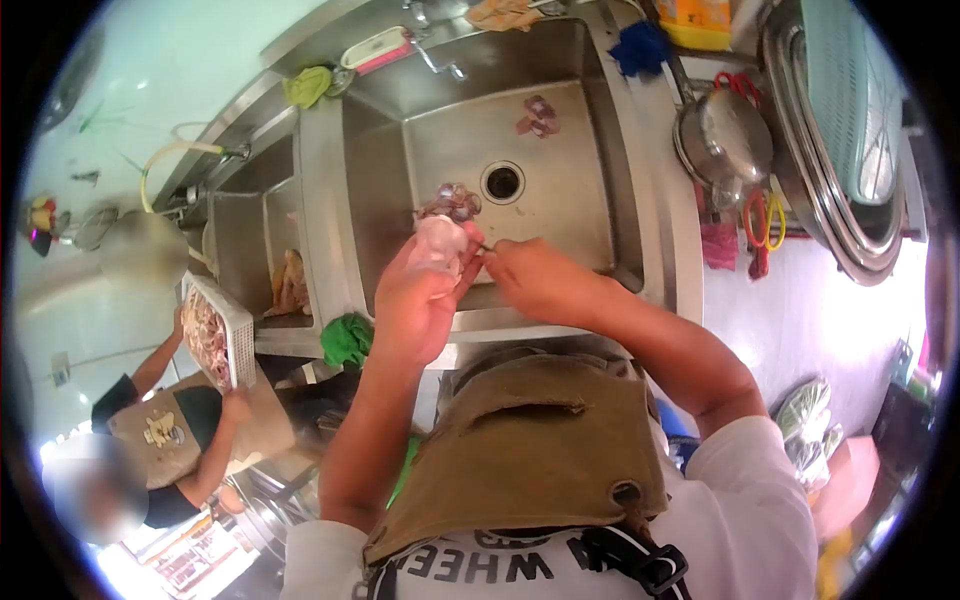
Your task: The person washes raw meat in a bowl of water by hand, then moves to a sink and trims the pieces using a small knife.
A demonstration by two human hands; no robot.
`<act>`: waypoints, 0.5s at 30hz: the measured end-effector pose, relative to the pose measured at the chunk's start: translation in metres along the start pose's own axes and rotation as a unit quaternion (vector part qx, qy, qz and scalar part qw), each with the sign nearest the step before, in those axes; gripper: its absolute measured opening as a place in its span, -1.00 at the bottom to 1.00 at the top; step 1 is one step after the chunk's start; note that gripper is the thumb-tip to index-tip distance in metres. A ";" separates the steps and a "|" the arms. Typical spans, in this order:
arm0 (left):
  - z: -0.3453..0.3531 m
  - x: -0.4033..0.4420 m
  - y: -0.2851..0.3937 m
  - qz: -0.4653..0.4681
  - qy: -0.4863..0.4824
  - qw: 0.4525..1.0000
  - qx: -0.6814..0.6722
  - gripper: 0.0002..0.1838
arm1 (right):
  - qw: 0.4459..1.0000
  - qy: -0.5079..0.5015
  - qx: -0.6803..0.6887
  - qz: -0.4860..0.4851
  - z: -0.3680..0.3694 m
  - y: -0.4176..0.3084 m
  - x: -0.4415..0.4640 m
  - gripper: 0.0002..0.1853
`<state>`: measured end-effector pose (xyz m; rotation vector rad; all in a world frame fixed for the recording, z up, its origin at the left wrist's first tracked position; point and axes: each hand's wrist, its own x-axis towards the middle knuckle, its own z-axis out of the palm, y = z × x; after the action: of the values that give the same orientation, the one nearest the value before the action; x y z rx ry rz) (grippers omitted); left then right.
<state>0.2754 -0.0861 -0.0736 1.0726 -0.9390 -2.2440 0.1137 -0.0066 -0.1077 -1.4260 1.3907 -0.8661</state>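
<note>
My left hand [415, 305] is closed around a pale pink piece of raw meat [440, 243], held over the near left part of the steel sink [580, 190]. Glossy dark purplish lumps [456, 202] show at its far end; whether they are attached cannot be made out. Close beside it, my right hand [535, 278] is closed in a pinch, with a thin dark thing [487, 247] at its fingertips, too small to name. A few purplish-red scraps [540, 118] lie on the sink floor beyond the drain [502, 182].
At left, another person holds a white basket [240, 330] of raw meat pieces beside a second sink [255, 205]. A faucet [440, 62] stands behind my sink. A green cloth [347, 340] hangs on the near edge. Pans [735, 135] and large metal trays [800, 150] are at right.
</note>
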 end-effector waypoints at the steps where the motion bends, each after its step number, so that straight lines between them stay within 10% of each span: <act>1: -0.003 0.001 0.001 -0.002 0.005 1.000 -0.011 -0.40 | 0.999 0.034 0.001 0.010 -0.001 -0.001 -0.001 -0.61; 4: -0.042 0.011 -0.023 -0.031 -0.022 0.999 -0.007 -0.52 | 0.995 0.096 -0.009 0.024 0.007 0.000 0.001 -0.61; 6: -0.036 0.009 -0.028 0.093 -0.004 0.895 0.436 -0.69 | 0.994 0.095 -0.033 0.051 0.003 -0.013 0.001 -0.71; 10: -0.033 0.012 -0.035 0.301 0.159 0.800 0.494 -0.76 | 0.993 0.116 0.019 -0.007 0.016 -0.012 0.016 -0.72; 12: -0.013 0.005 -0.023 0.071 0.198 0.953 0.217 -0.71 | 0.995 0.100 0.013 0.000 0.015 -0.014 0.016 -0.69; 15: -0.046 0.018 -0.033 0.030 0.132 0.979 0.151 -0.68 | 0.995 0.095 0.004 -0.014 0.025 0.003 0.018 -0.62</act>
<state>0.2979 -0.0933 -0.1275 1.4134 -1.2012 -1.8884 0.1380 -0.0203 -0.1209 -1.3894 1.5090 -1.0465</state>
